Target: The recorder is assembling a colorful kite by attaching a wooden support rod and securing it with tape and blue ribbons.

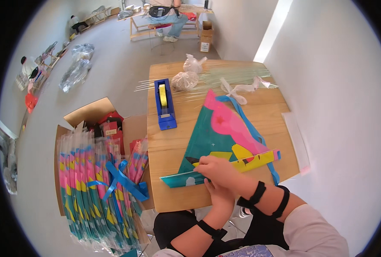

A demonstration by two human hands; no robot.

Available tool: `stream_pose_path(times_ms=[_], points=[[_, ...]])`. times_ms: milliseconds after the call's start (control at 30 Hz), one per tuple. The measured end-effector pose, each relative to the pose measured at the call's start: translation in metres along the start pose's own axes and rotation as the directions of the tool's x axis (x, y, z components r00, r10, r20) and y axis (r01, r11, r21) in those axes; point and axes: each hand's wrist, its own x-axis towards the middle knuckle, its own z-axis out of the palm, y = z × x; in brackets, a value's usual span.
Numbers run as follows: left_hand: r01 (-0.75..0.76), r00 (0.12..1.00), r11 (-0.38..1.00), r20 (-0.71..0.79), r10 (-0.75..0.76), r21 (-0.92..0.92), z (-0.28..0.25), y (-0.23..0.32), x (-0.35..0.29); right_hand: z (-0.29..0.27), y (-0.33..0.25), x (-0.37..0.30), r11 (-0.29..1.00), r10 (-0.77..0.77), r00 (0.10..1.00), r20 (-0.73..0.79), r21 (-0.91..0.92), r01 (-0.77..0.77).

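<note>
A thin, brightly printed kite (207, 132) in teal, pink and yellow lies partly folded on the wooden table (169, 154). Along its near side runs a folded strip, and a blue ribbon (242, 112) trails round its right side. My right hand (218, 170) crosses over from the right, its fingers closed on the kite at that folded edge. Below it, my left hand (221, 195) has its fingertips pressed to the kite's near edge; the right wrist hides part of this hand.
A blue tape dispenser (168, 123) stands at the table's left. Thin clear rods (224, 76) and knotted plastic bags (185, 80) lie at the back. Left of the table, a cardboard box (89, 110) holds several packed kites (81, 184) with blue ribbon on top. A white wall rises at right.
</note>
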Motion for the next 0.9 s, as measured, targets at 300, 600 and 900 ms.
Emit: stream_pose_path(times_ms=[300, 600, 900], points=[[-0.061, 0.993, 0.998, -0.103, 0.060, -0.002, -0.011, -0.007, 0.000, 0.022, 0.005, -0.003, 0.997, 0.070, 0.996, -0.060, 0.029, -0.068], [-0.127, 0.991, 0.991, 0.036, 0.129, -0.052, -0.045, -0.013, 0.000, -0.103, 0.143, 0.027, 0.968, 0.067, 0.985, -0.159, -0.229, -0.103], [-0.122, 0.986, 0.991, 0.111, 0.127, -0.053, -0.055, -0.011, -0.002, -0.141, 0.296, 0.124, 0.725, 0.240, 0.931, -0.274, -0.587, -0.359]])
